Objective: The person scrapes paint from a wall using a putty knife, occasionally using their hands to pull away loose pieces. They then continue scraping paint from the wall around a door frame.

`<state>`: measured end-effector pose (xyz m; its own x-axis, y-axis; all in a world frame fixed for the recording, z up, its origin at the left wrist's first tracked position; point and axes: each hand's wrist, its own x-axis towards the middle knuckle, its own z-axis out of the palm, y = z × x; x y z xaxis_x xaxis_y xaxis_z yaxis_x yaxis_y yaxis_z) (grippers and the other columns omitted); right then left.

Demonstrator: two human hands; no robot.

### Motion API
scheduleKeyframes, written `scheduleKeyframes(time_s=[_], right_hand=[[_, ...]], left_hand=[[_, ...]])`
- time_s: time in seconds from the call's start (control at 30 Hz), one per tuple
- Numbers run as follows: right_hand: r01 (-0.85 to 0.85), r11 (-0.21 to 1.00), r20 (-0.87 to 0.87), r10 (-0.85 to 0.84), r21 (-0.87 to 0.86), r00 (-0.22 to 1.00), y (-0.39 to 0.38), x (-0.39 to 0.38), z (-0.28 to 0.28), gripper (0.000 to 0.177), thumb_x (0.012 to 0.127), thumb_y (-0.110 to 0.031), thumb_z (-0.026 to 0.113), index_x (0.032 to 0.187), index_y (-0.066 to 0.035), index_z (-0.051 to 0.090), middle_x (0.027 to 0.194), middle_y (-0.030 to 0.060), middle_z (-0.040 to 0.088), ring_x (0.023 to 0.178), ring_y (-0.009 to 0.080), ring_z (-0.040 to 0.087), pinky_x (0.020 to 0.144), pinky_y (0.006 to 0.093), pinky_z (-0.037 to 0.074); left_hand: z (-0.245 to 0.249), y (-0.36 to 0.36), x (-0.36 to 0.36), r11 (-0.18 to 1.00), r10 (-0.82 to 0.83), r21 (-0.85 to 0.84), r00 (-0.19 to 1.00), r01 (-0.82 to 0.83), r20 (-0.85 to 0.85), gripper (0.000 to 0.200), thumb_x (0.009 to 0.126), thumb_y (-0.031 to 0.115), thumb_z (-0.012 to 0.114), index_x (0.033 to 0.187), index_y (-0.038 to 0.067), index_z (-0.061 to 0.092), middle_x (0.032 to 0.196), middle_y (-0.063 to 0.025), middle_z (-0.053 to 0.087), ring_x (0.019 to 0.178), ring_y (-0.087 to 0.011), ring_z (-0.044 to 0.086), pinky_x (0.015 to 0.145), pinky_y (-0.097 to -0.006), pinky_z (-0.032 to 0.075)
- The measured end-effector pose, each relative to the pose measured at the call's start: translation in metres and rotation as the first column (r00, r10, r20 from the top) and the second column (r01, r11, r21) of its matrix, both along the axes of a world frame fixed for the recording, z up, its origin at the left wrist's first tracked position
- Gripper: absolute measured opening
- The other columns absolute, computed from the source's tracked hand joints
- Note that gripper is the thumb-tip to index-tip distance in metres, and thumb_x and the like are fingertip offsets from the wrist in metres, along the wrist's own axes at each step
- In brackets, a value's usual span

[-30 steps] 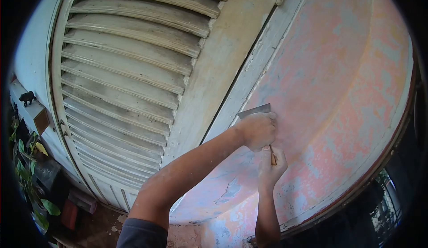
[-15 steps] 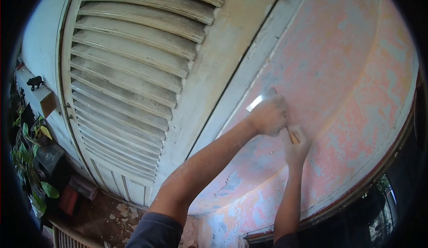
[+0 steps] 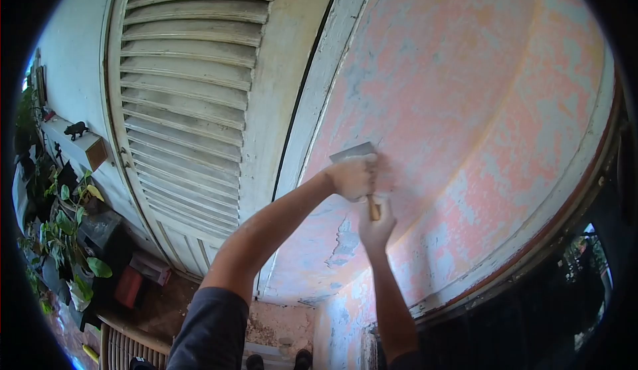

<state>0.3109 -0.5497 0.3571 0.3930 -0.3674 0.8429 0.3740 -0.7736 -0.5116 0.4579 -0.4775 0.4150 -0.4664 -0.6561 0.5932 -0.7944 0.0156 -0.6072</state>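
A scraper [image 3: 353, 150] with a wide metal blade and a wooden handle is held against the pink, patchy wall [image 3: 438, 104], where paint has worn away to grey. My left hand [image 3: 353, 177] is closed around the upper part of the tool, just below the blade. Lower down, my right hand [image 3: 377, 227] grips the end of the wooden handle, part of which shows between the two hands. The blade's edge lies at or close to the wall surface; exact contact is hard to see.
Left of the wall stands a cream louvred door [image 3: 186, 91] with a white frame [image 3: 332, 44]. A small dark animal figurine [image 3: 76, 129] sits on a ledge, above potted plants [image 3: 63, 230]. A bamboo seat [image 3: 133, 343] is at lower left, a dark window opening [image 3: 505, 323] at lower right.
The view has shifted, so door and wall sit differently in frame. Both hands and the scraper appear farther left and slightly lower, and the blade has turned to a different angle.
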Motion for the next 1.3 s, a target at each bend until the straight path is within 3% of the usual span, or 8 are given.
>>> scheduleKeyframes(time_s=[0.33, 0.77, 0.87, 0.93, 1.03, 1.17, 1.27, 1.3], right_hand=[[0.016, 0.998, 0.177, -0.004, -0.066, 0.984, 0.021, 0.039, -0.001, 0.016, 0.085, -0.012, 0.066, 0.081, -0.003, 0.054, 0.06, 0.0132, 0.055, 0.05, 0.0217, 0.055, 0.048, 0.0326, 0.043], [-0.002, 0.97, -0.075, -0.017, -0.245, 0.997, 0.009, 0.012, 0.085, 0.021, 0.081, -0.011, 0.071, 0.074, -0.001, 0.054, 0.06, 0.0133, 0.057, 0.05, 0.0252, 0.056, 0.049, 0.0334, 0.044], [-0.028, 0.958, -0.131, -0.01, -0.287, 0.991, 0.005, 0.012, 0.103, 0.023, 0.081, -0.012, 0.07, 0.072, -0.002, 0.05, 0.06, 0.0153, 0.055, 0.05, 0.0294, 0.055, 0.048, 0.0358, 0.043], [-0.044, 0.946, -0.147, -0.003, -0.32, 0.989, 0.004, 0.021, 0.126, 0.024, 0.081, -0.013, 0.069, 0.071, -0.003, 0.049, 0.06, 0.0168, 0.055, 0.051, 0.0326, 0.055, 0.048, 0.0367, 0.043], [-0.131, 0.88, -0.129, 0.08, -0.457, 0.988, 0.012, 0.028, 0.147, 0.024, 0.083, -0.016, 0.067, 0.072, -0.004, 0.049, 0.062, 0.0184, 0.055, 0.056, 0.0387, 0.055, 0.049, 0.0386, 0.043], [-0.086, 0.927, -0.141, 0.036, -0.364, 0.989, 0.011, 0.0, 0.106, 0.024, 0.082, -0.014, 0.068, 0.073, -0.004, 0.049, 0.06, 0.0154, 0.051, 0.052, 0.0303, 0.052, 0.051, 0.0374, 0.042], [-0.076, 0.993, -0.15, 0.063, -0.086, 0.987, 0.006, -0.007, 0.019, 0.017, 0.083, -0.014, 0.068, 0.078, -0.004, 0.056, 0.062, 0.012, 0.057, 0.054, 0.0186, 0.055, 0.053, 0.0346, 0.045], [-0.067, 0.996, -0.086, 0.063, -0.051, 0.994, 0.012, -0.004, -0.005, 0.019, 0.084, -0.015, 0.069, 0.079, -0.003, 0.056, 0.061, 0.0153, 0.057, 0.053, 0.0255, 0.06, 0.05, 0.0349, 0.045]], left_hand=[[0.023, 0.024, 0.015, 0.994, -0.056, 0.094, 0.996, 0.05, 0.066, 0.013, 0.054, 0.024, 0.065, 0.059, 0.013, 0.06, 0.067, -0.0001, 0.06, 0.081, -0.0189, 0.059, 0.087, -0.0358, 0.041], [0.054, 0.026, 0.007, 0.993, -0.089, -0.096, 0.983, 0.074, -0.163, 0.016, 0.056, 0.025, 0.063, 0.056, 0.011, 0.056, 0.068, -0.0018, 0.058, 0.082, -0.0215, 0.06, 0.077, -0.034, 0.042], [0.058, 0.019, 0.009, 0.978, -0.109, -0.197, 0.976, 0.072, -0.187, 0.017, 0.057, 0.025, 0.064, 0.057, 0.011, 0.055, 0.067, -0.0021, 0.056, 0.078, -0.0213, 0.059, 0.074, -0.0338, 0.042], [0.067, 0.011, 0.017, 0.802, -0.194, -0.578, 0.981, 0.153, -0.01, 0.018, 0.055, 0.026, 0.065, 0.058, 0.011, 0.054, 0.065, -0.0024, 0.052, 0.072, -0.0224, 0.055, 0.072, -0.0357, 0.042], [0.079, 0.05, 0.009, 0.915, 0.122, -0.317, 0.921, -0.248, -0.37, 0.025, 0.057, 0.028, 0.066, 0.075, 0.01, 0.063, 0.081, -0.0037, 0.062, 0.084, -0.0257, 0.06, 0.08, -0.0397, 0.047], [0.047, 0.033, -0.002, 0.907, -0.085, -0.421, 0.98, 0.002, -0.18, 0.026, 0.057, 0.029, 0.066, 0.073, 0.009, 0.061, 0.077, -0.0032, 0.06, 0.082, -0.0254, 0.059, 0.078, -0.0402, 0.047], [-0.006, 0.024, -0.01, 0.987, -0.062, -0.155, 0.992, 0.045, -0.111, 0.015, 0.061, 0.024, 0.06, 0.062, 0.01, 0.055, 0.066, -0.0023, 0.054, 0.074, -0.023, 0.056, 0.071, -0.038, 0.046], [-0.02, 0.026, -0.006, 1.0, -0.017, -0.009, 0.998, 0.017, -0.059, 0.014, 0.061, 0.023, 0.06, 0.06, 0.011, 0.054, 0.065, -0.002, 0.053, 0.073, -0.0221, 0.055, 0.073, -0.0369, 0.045]])
